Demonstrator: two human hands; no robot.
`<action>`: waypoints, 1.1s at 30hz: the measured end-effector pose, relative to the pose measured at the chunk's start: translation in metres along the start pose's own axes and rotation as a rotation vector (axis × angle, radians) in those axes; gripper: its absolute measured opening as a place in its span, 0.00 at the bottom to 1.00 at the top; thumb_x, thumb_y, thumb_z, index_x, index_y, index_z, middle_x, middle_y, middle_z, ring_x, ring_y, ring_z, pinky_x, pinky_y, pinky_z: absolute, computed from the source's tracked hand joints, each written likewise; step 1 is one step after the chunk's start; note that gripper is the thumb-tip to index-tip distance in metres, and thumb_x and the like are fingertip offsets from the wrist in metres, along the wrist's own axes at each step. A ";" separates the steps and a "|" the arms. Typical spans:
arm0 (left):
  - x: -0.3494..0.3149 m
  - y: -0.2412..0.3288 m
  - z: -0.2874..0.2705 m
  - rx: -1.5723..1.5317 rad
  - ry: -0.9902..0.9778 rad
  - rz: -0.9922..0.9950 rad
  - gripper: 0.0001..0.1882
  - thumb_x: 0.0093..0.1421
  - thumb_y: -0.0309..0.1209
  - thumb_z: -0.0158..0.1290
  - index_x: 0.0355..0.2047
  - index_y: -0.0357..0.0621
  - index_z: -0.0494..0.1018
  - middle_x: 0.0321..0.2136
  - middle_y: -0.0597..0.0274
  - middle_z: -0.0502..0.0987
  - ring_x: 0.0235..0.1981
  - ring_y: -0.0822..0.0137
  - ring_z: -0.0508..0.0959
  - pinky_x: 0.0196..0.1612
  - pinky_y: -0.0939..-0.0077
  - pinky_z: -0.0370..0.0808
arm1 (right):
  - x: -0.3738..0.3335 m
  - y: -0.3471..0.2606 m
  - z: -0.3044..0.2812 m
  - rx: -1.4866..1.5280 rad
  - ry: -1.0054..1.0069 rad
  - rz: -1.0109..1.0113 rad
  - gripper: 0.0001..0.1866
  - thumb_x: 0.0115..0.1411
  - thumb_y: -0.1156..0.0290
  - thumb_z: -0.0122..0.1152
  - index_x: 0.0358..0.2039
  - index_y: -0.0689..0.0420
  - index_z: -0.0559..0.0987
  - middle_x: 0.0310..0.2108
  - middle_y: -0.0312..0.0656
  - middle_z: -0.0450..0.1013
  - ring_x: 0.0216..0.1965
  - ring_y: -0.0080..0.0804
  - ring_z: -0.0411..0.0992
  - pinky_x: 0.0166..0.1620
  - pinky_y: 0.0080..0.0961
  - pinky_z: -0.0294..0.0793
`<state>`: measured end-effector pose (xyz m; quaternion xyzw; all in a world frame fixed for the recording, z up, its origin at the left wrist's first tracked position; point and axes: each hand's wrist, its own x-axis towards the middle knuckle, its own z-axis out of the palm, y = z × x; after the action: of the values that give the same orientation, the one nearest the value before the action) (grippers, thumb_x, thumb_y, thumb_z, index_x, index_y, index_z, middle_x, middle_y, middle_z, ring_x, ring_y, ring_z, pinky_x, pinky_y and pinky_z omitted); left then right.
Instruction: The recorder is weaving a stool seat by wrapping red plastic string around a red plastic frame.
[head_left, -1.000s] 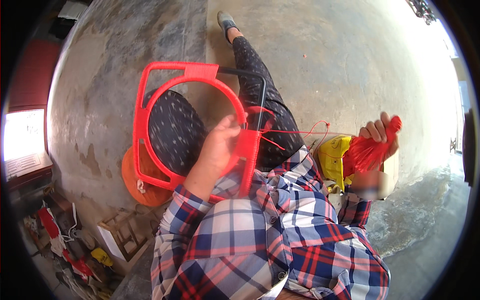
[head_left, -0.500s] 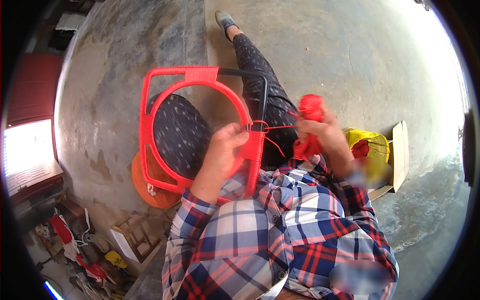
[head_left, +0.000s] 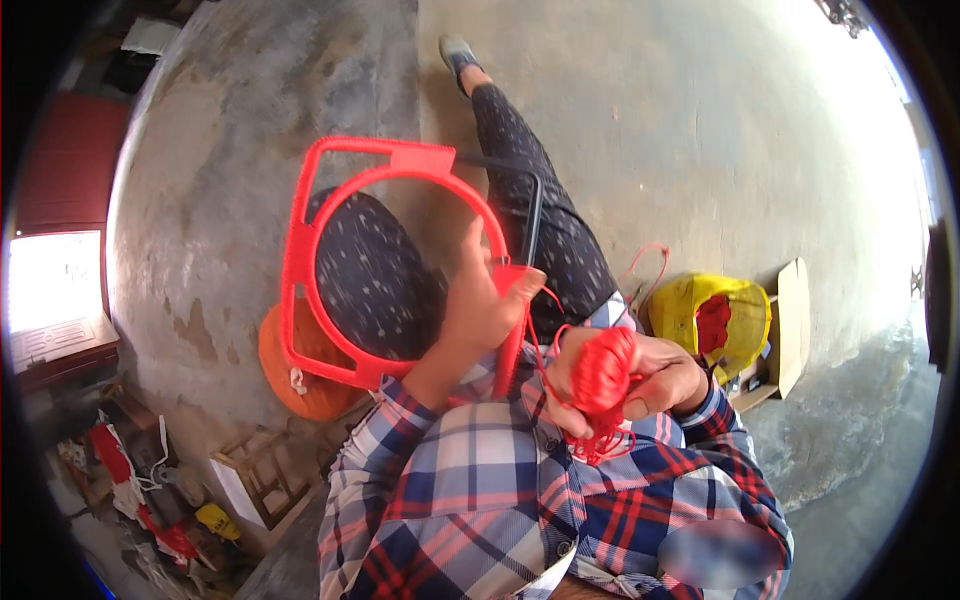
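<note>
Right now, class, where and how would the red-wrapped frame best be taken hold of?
Probably grip the frame by its left bar, coming from the left: it is slim, with open gaps beside it, and the left hand occupies the opposite side.

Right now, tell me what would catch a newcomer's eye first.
Probably the bright red-wrapped frame over the dark trousers, its upper-right corner bare black, the left hand at its right side. Next, the glossy bundle of red cord in the right hand, before the plaid shirt. Then the yellow bag at right, against the grey floor.
</note>
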<state>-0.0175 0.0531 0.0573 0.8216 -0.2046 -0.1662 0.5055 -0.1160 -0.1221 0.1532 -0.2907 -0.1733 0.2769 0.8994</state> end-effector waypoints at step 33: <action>-0.023 0.014 0.003 -0.019 0.341 0.523 0.17 0.68 0.38 0.40 0.42 0.36 0.70 0.35 0.50 0.76 0.36 0.58 0.77 0.40 0.70 0.72 | 0.039 0.026 -0.046 -1.602 0.668 -0.202 0.22 0.48 0.76 0.67 0.46 0.56 0.77 0.50 0.44 0.71 0.47 0.40 0.74 0.46 0.30 0.75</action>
<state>-0.0408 0.0569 0.0705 0.7524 -0.3199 0.1078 0.5657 -0.0733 -0.1008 0.1076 -0.8847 -0.0680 -0.1090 0.4482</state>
